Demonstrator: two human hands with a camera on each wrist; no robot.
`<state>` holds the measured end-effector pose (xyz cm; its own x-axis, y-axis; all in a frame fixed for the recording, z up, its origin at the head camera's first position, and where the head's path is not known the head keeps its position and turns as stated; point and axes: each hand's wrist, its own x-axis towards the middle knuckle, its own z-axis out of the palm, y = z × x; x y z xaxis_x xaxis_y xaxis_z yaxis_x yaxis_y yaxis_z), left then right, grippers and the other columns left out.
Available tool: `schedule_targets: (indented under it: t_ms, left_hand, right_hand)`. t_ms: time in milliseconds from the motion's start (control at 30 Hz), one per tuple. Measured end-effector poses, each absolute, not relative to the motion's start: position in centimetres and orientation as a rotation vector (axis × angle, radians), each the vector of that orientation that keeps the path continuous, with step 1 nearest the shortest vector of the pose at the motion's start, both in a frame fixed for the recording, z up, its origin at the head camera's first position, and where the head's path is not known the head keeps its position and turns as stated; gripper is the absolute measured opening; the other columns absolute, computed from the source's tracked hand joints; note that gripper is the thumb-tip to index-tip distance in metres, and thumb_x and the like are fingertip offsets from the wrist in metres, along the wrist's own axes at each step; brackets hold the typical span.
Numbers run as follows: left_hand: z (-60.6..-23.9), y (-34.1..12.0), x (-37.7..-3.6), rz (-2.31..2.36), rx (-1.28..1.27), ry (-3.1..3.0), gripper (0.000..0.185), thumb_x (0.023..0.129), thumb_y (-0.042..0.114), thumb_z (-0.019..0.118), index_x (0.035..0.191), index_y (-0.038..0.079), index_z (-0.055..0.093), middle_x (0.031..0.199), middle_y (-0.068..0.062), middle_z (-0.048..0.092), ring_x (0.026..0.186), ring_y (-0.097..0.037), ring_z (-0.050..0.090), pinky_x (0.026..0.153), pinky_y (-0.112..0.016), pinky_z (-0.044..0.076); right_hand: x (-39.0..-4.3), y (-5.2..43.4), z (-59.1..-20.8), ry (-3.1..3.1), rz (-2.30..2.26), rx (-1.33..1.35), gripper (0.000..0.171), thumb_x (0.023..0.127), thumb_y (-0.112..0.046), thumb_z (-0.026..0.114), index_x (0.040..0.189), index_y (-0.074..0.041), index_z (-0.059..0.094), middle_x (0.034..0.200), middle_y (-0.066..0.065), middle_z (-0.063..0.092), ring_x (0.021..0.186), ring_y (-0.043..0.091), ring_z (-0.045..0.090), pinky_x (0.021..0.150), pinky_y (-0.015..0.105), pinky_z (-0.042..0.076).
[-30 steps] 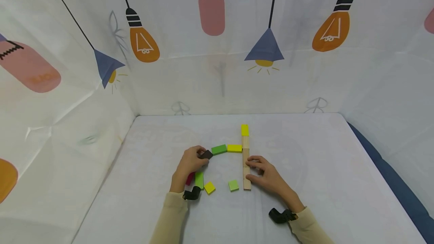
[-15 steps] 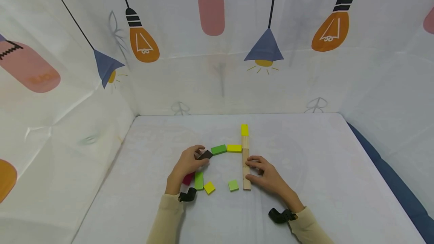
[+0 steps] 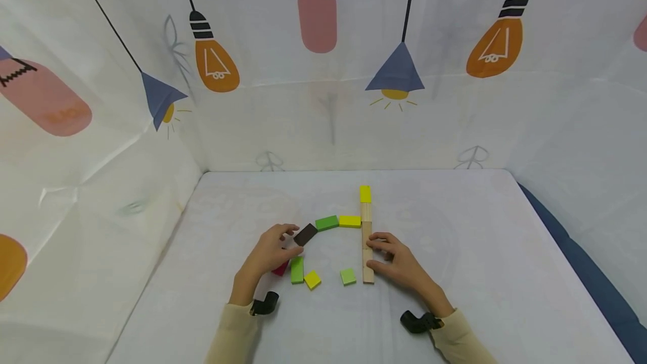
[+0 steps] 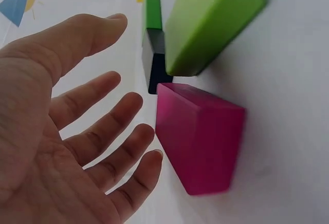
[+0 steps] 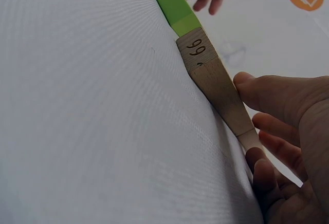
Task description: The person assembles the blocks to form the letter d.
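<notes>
Brown block [image 3: 305, 234] lies just beyond left hand's [image 3: 268, 250] spread fingers [image 3: 288, 230].

Right hand [image 5: 288, 147] steadies wooden strip [image 5: 218, 88] — marked "66".

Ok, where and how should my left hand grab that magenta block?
Probably pinch the magenta block across its two long side faces, coming from above. It lies flat, the green block is close at one end, and the open left hand hovers beside it.
</notes>
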<state>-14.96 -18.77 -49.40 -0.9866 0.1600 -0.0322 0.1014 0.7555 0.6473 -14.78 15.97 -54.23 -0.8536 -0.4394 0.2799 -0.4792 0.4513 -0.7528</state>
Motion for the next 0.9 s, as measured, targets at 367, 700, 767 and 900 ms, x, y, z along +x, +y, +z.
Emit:
schedule_targets:
  t_ms: [367, 700, 767, 900]
  left_hand:
    - [-50.1, -19.6, -12.8, 1.028, 0.245, 2.872, 0.044, 0.077, 0.030, 0.081, 0.115, 0.016, 0.066, 0.108, -0.001, 0.064, 0.094, -0.016, 0.055, 0.080, -0.031, 0.051]
    - [-50.3, -19.8, -11.9, 1.035, 0.294, 2.852, 0.041, 0.077, 0.025, 0.081, 0.115, 0.016, 0.066, 0.108, 0.000, 0.062, 0.092, -0.015, 0.054, 0.078, -0.029, 0.051]
    - [-50.3, -19.8, -11.8, 1.056, 0.336, 2.832, 0.041, 0.078, 0.023, 0.080, 0.115, 0.015, 0.066, 0.109, 0.000, 0.062, 0.092, -0.015, 0.053, 0.078, -0.028, 0.050]
    - [-50.3, -19.5, -11.4, 1.074, 0.437, 2.797, 0.041, 0.079, 0.022, 0.079, 0.117, 0.014, 0.065, 0.111, 0.000, 0.063, 0.094, -0.014, 0.053, 0.078, -0.026, 0.049]
  right_hand:
    - [-14.8, 15.9, -54.2, -2.643, 1.393, 0.831, 0.048, 0.082, -0.029, 0.077, 0.124, -0.009, 0.065, 0.130, 0.005, 0.055, 0.098, 0.012, 0.055, 0.076, 0.024, 0.048]
    - [-14.8, 16.0, -54.3, -2.626, 1.399, 0.838, 0.048, 0.081, -0.029, 0.078, 0.123, -0.009, 0.066, 0.130, 0.004, 0.056, 0.095, 0.011, 0.055, 0.075, 0.023, 0.048]
    - [-14.8, 16.0, -54.3, -2.635, 1.393, 0.834, 0.048, 0.081, -0.030, 0.077, 0.124, -0.010, 0.065, 0.130, 0.004, 0.055, 0.096, 0.011, 0.055, 0.076, 0.023, 0.048]
    - [-14.8, 16.0, -54.2, -2.647, 1.392, 0.821, 0.049, 0.082, -0.032, 0.077, 0.124, -0.011, 0.065, 0.131, 0.003, 0.055, 0.096, 0.011, 0.055, 0.076, 0.024, 0.048]
